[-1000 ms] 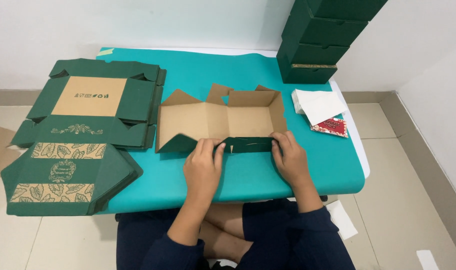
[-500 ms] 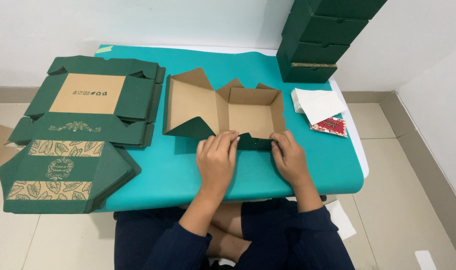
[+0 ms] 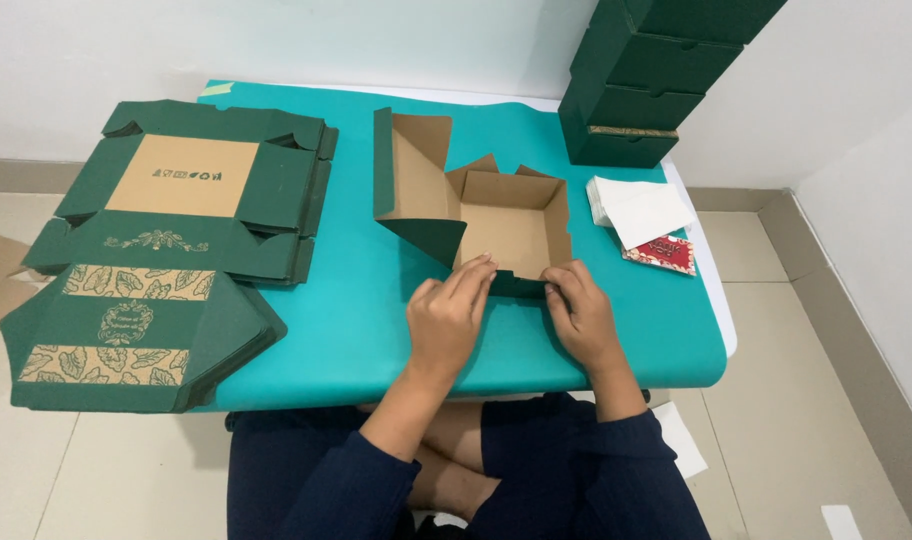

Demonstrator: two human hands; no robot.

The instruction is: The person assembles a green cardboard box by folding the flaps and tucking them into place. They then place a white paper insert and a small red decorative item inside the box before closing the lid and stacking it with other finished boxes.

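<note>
Green flat blanks (image 3: 166,250) left of half-folded box (image 3: 476,215)

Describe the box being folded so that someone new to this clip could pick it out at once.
Start at the teal table. Near its front edge, the left hand and right hand press on the half-folded box. Unlike the flat box blanks at left and the closed boxes stacked at back right, it stands open, showing its brown inside.
</note>
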